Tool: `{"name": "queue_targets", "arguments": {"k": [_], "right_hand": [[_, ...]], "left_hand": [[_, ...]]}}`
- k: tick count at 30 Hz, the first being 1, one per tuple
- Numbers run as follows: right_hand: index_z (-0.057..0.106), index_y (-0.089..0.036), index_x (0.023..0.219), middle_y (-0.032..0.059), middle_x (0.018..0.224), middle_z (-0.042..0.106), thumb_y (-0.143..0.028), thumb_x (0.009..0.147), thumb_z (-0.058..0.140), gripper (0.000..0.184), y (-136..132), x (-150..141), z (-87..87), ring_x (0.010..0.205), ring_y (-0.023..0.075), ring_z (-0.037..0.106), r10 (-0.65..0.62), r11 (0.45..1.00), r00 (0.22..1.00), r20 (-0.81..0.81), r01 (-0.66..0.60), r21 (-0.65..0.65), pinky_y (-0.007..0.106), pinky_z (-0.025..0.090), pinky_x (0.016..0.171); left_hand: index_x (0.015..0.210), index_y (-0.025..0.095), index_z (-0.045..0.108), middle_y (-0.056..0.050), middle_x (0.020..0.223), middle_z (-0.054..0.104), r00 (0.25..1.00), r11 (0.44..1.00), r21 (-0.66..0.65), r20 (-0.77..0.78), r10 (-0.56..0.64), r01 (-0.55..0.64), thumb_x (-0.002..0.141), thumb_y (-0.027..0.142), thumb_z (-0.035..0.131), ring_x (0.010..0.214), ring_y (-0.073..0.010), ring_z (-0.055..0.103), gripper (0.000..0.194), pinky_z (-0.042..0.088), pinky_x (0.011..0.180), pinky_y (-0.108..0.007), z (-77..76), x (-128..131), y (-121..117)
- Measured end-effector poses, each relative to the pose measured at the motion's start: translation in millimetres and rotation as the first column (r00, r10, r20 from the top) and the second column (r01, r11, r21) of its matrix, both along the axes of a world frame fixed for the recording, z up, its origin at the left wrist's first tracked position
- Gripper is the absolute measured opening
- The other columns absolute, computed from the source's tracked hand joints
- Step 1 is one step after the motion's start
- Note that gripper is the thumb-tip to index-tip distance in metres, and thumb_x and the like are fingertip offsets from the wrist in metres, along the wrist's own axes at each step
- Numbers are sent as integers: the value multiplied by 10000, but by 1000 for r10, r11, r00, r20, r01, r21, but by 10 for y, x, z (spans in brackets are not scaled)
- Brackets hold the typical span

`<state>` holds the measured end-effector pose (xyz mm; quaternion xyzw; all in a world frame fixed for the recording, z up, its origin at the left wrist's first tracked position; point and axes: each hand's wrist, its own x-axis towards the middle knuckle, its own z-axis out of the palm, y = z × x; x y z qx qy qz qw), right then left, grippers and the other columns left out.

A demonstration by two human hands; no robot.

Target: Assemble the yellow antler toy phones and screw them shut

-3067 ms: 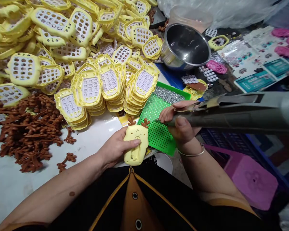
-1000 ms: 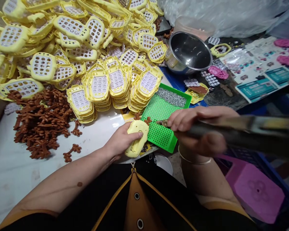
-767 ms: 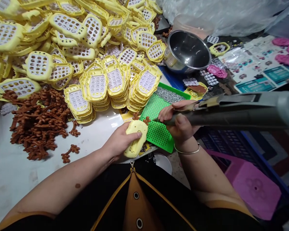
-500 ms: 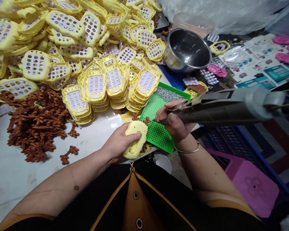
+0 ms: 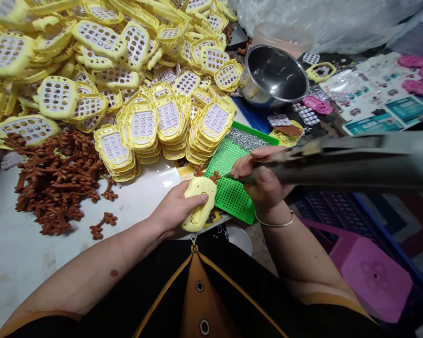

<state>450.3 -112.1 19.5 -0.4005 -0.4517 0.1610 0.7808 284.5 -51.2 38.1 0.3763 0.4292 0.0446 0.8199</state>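
Note:
My left hand (image 5: 176,206) is closed around a yellow plastic toy phone (image 5: 199,202), back side up, thumb across it. Brown antlers (image 5: 215,176) stick out from its top end. In my right hand (image 5: 264,180) is a long grey electric screwdriver (image 5: 324,164), lying nearly level and blurred toward its rear. Its thin tip points left, close to the right antler; I cannot tell whether it touches the toy. Beneath the tool lies a green perforated tray (image 5: 232,192), with small silvery screws (image 5: 250,138) heaped at its far end.
Stacked yellow front shells (image 5: 141,129) stand behind my left hand, with a large heap of shells (image 5: 102,37) beyond. Brown antler pieces (image 5: 56,183) are piled at left. A steel bowl (image 5: 277,77) stands behind the tray. Below right is a pink stool (image 5: 373,277).
The screwdriver's rear has swung slightly lower, and my right hand has shifted a little right and down. My left hand keeps the toy phone in nearly the same place.

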Motion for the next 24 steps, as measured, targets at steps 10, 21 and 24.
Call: {"name": "queue_targets", "arguments": {"k": [10,21,24], "right_hand": [[639,-277,964,-35,543,531,-402,821,600,193,-172,-330,653,440,155,548,179,981,983,51,-182,63,333,507,433],[598,-306,951,-58,540,485,-432,827,589,177,-32,-380,543,419,134,487,172,984,985,6,-172,51,320,453,454],[614,-285,950,-48,538,492,-401,812,604,181,-31,-353,550,415,139,475,171,982,985,-27,-168,86,318,435,430]], "left_hand": [[983,171,647,-35,848,681,999,998,61,49,-3,0,666,249,772,725,-159,619,350,476,680,-291,-36,-4,-12],[969,161,632,-24,834,659,998,994,105,53,-31,25,665,236,761,705,-142,593,338,446,658,-264,-53,-26,-1],[971,167,625,-26,844,660,998,996,86,56,-41,36,672,226,752,708,-139,597,330,446,661,-262,-56,-32,6]]}}
